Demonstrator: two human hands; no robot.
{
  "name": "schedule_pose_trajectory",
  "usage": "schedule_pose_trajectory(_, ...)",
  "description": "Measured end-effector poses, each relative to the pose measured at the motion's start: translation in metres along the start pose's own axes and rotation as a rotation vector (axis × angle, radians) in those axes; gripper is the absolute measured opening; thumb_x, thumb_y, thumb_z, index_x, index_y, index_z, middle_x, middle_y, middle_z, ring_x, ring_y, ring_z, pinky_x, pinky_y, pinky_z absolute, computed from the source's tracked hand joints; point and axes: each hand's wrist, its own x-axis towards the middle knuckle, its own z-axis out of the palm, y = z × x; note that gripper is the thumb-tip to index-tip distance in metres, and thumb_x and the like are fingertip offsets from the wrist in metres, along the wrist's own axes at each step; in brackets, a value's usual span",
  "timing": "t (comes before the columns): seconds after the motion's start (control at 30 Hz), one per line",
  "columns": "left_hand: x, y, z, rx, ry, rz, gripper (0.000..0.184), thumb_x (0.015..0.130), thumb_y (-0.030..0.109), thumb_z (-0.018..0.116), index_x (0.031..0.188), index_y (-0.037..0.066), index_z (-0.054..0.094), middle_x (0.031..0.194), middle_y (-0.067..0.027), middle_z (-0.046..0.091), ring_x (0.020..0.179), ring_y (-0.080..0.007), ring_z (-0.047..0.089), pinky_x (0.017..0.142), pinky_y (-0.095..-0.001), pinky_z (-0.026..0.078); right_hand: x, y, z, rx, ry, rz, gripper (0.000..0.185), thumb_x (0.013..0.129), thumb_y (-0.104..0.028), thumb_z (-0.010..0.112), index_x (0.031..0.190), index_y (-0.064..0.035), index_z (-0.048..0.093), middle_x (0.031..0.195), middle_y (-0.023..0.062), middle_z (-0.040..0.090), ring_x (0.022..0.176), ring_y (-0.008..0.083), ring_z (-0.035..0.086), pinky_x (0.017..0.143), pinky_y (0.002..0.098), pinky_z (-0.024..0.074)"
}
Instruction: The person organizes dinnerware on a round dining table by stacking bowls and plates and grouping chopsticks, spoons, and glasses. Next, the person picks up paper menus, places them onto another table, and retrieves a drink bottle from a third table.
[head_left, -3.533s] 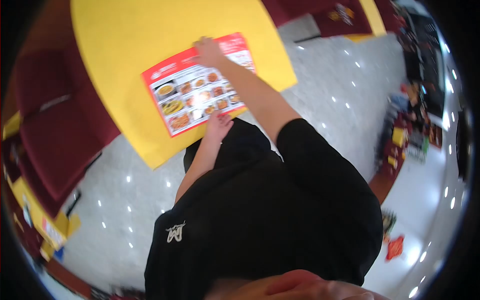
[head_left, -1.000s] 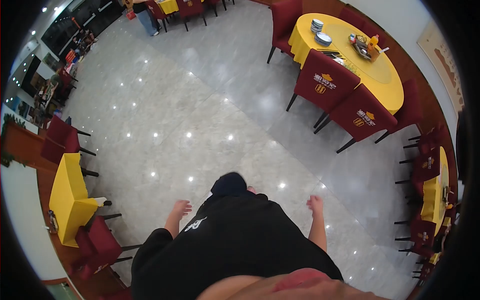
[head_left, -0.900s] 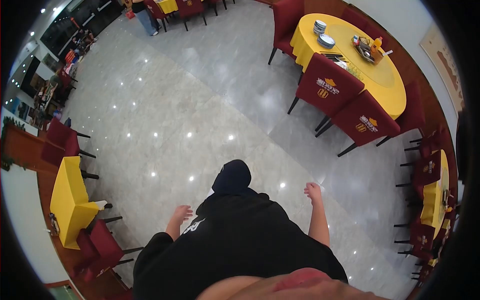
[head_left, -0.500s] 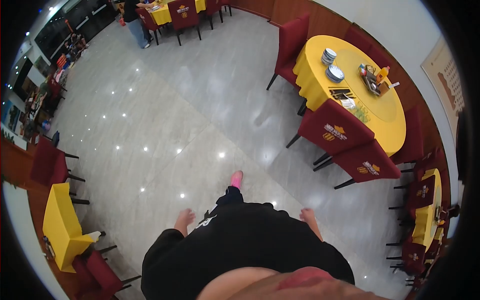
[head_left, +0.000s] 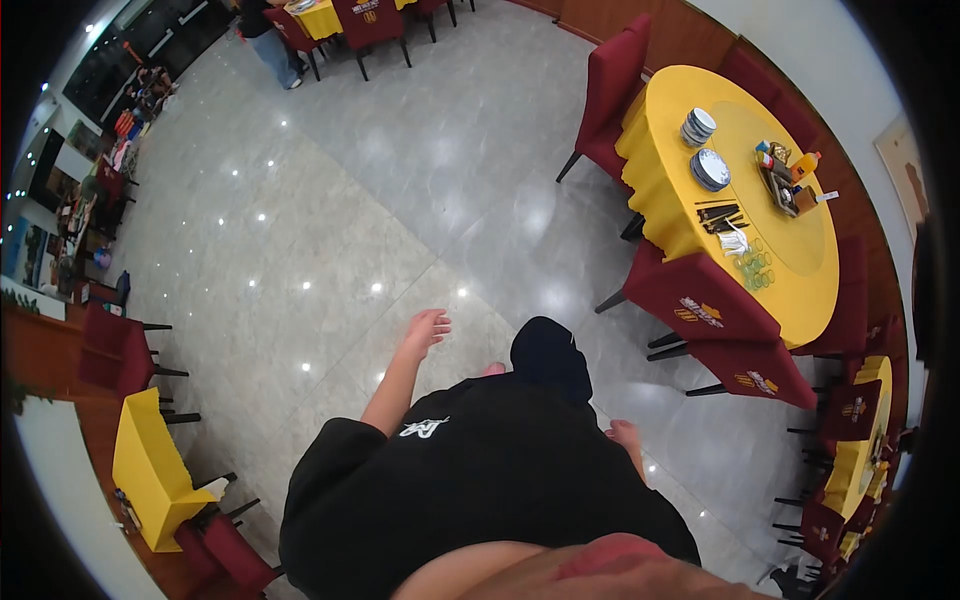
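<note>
My left hand is held out ahead of my black shirt, over the tiled floor. Its fingers are stretched out and it holds nothing. Down beside my right hip hangs my right hand, only partly visible, with loose fingers and no object showing in it. A raised knee in dark trousers shows between the hands, and a bit of a pink shoe peeks out by the shirt. Closest to my right hand is a dark red chair, well out of its reach.
To the right, a round table in yellow cloth carries bowls, plates, chopsticks, glasses and a tray. Red chairs surround it. A yellow-covered table stands at left. A person is far ahead.
My left hand has swung forward and up, its arm now extended. My right hand stays low. One knee has come up in a step, and the round table appears shifted right and lower.
</note>
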Motion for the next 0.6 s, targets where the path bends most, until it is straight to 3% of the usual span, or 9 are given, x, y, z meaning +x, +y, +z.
schedule_pose_trajectory(0.07,0.016,0.006,0.026,-0.015,-0.064,-0.031,0.034,0.089,0.033,0.059,0.114,0.01,0.059,0.1,-0.0072,0.067,0.085,-0.0183,0.065,0.072,-0.0323,0.048,0.004,-0.019,0.011,-0.154,-0.034,0.02,0.027,0.087,-0.027,0.057,0.105,-0.0091,0.065,0.079,0.0055,0.067,0.064,0.0166,0.062,0.055,0.0335,0.0471)
schedule_pose_trajectory(0.23,0.071,0.046,0.083,0.124,-0.192,-0.18,0.035,0.09,0.034,0.06,0.116,0.01,0.058,0.097,-0.0058,0.067,0.083,-0.0173,0.065,0.07,-0.0326,0.048,0.04,-0.054,0.03,-0.108,-0.071,0.035,0.031,0.088,-0.028,0.057,0.11,-0.0071,0.064,0.083,0.0081,0.068,0.066,0.0196,0.063,0.056,0.0359,0.048)
schedule_pose_trajectory(0.3,0.107,0.069,0.102,0.149,-0.174,-0.154,0.036,0.09,0.034,0.06,0.117,0.009,0.057,0.098,-0.006,0.067,0.083,-0.0174,0.065,0.07,-0.0326,0.049,0.075,-0.042,0.029,-0.058,-0.172,-0.093,0.03,0.088,-0.027,0.058,0.109,-0.007,0.063,0.084,0.0096,0.068,0.068,0.0213,0.064,0.056,0.0361,0.0483)
schedule_pose_trajectory(0.47,0.195,0.129,0.154,0.333,-0.143,-0.166,0.041,0.089,0.035,0.06,0.119,0.008,0.054,0.101,-0.0081,0.068,0.084,-0.0186,0.066,0.07,-0.0335,0.049,0.163,-0.026,0.031,-0.132,-0.18,-0.1,0.03,0.086,-0.028,0.059,0.106,-0.0066,0.063,0.085,0.0113,0.068,0.069,0.0225,0.064,0.058,0.0376,0.0485)
schedule_pose_trajectory(0.53,0.222,0.149,0.159,0.499,-0.156,-0.217,0.041,0.089,0.035,0.059,0.119,0.007,0.054,0.102,-0.009,0.068,0.084,-0.0191,0.066,0.07,-0.0351,0.049,0.172,-0.065,0.03,-0.1,-0.089,-0.062,0.03,0.085,-0.028,0.059,0.105,-0.006,0.063,0.084,0.0119,0.068,0.067,0.0227,0.063,0.056,0.0384,0.0482)
schedule_pose_trajectory(0.6,0.243,0.166,0.155,0.598,-0.18,-0.284,0.041,0.09,0.034,0.058,0.119,0.006,0.054,0.102,-0.0096,0.068,0.084,-0.0194,0.066,0.07,-0.0369,0.048,0.172,-0.123,0.032,0.278,0.04,0.203,0.029,0.084,-0.026,0.058,0.103,-0.0045,0.064,0.08,0.0111,0.067,0.062,0.0213,0.062,0.051,0.0357,0.0472)
